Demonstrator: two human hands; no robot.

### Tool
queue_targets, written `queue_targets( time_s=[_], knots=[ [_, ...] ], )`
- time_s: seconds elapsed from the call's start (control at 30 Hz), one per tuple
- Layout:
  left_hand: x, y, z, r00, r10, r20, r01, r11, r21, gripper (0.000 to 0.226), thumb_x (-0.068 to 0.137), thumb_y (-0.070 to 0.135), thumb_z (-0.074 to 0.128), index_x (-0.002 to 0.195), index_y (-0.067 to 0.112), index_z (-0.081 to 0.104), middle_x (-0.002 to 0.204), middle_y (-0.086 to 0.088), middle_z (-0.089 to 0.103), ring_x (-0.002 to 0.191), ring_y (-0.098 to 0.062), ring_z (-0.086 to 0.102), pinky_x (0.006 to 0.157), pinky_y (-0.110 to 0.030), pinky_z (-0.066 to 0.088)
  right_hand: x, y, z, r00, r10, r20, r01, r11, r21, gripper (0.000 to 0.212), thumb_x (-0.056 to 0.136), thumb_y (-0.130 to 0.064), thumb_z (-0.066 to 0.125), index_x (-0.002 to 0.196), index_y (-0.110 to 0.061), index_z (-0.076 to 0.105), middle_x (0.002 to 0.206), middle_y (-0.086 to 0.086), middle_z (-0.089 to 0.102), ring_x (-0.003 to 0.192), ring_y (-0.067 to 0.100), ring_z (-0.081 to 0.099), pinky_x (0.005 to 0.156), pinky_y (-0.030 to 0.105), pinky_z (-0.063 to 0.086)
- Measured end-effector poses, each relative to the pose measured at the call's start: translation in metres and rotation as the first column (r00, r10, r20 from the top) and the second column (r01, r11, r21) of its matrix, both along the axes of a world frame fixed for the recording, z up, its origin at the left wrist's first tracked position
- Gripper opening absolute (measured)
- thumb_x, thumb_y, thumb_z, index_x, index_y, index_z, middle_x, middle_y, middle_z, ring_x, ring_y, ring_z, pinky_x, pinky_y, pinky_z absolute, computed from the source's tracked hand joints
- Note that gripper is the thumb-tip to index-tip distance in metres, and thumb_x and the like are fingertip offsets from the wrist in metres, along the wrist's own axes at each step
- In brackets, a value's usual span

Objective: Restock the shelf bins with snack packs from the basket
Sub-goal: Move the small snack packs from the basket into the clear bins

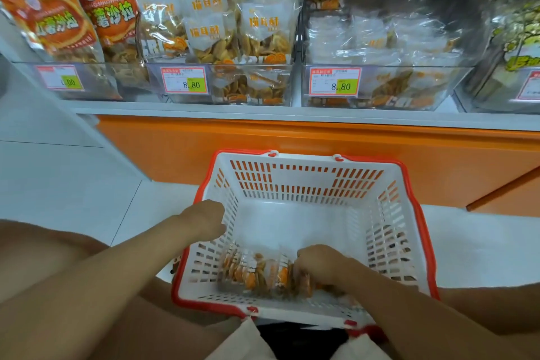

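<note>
Right hand [318,264] grips snack pack [257,272] inside basket [306,181]; left hand [204,218] holds its rim

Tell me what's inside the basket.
A clear snack pack of orange crisps lies by the basket's near wall, gripped by the right hand. What lies under the hand is hidden.

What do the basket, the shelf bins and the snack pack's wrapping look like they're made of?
The basket looks like moulded white plastic with a red rim. It is matte, and its walls are pierced by slots. The shelf bins are probably clear hard plastic: see-through, with straight stiff edges and glare. The snack pack seems wrapped in thin clear film, shiny and crinkled, with the snacks visible inside.
</note>
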State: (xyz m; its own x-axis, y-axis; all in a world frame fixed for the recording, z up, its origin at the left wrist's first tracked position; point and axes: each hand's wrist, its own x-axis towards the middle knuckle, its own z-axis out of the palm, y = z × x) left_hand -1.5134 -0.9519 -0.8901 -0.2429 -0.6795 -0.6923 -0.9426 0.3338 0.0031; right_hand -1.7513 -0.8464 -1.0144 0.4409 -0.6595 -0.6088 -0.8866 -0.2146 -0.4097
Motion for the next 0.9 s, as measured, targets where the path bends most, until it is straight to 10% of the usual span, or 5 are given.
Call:
queue_targets(
  time_s=[0.2, 0.43, 0.67, 0.9],
  knots=[
    [-0.010, -0.012, 0.009, 0.965, 0.191, -0.179, -0.168, 0.976, 0.140, 0.040, 0.089, 0.039, 0.064, 0.066, 0.010, 0.048, 0.058, -0.002, 0.039, 0.050, -0.015, 0.037, 0.053, -0.022, 0.031, -0.018, -0.045, 0.041, 0.961, -0.231, 0.149, 0.233, 0.973, 0.010, 0.024, 0.078, -0.003, 0.068, 0.099, -0.012, 0.072, 0.107, 0.004, 0.065, 0.095, 0.016, 0.057, 0.079, 0.021, 0.044],
    [-0.037, -0.026, 0.048, 0.810, 0.331, -0.484, -0.201, 0.932, 0.301, 0.069, 0.078, 0.048, 0.072, 0.135, 0.017, 0.050, 0.131, 0.002, 0.055, 0.118, -0.014, 0.054, 0.099, -0.025, 0.043, -0.035, -0.094, 0.135, 0.675, -0.560, 0.480, 0.593, 0.799, 0.098, 0.008, 0.084, -0.025, 0.072, 0.092, -0.026, 0.070, 0.098, -0.008, 0.068, 0.088, 0.012, 0.065, 0.078, 0.027, 0.055],
    [-0.059, -0.039, 0.087, 0.489, 0.479, -0.729, -0.223, 0.877, 0.426, 0.042, 0.078, 0.024, 0.074, 0.107, -0.004, 0.065, 0.103, -0.014, 0.072, 0.095, -0.022, 0.068, 0.089, -0.033, 0.055, -0.037, -0.097, 0.212, 0.330, -0.611, 0.719, 0.659, 0.695, 0.288, 0.023, 0.088, -0.027, 0.062, 0.083, -0.005, 0.063, 0.066, -0.002, 0.064, 0.063, 0.012, 0.060, 0.064, 0.017, 0.052],
    [-0.068, -0.051, 0.148, 0.598, 0.042, -0.800, -0.080, 0.997, -0.007, 0.019, 0.079, 0.036, 0.074, 0.088, 0.019, 0.070, 0.079, -0.005, 0.070, 0.076, -0.030, 0.065, 0.072, -0.044, 0.053, -0.052, -0.096, 0.273, 0.556, -0.493, 0.669, 0.685, 0.728, -0.032, 0.043, 0.062, -0.020, 0.084, 0.098, -0.025, 0.063, 0.086, -0.010, 0.069, 0.081, 0.006, 0.066, 0.072, 0.019, 0.055]
  ],
)
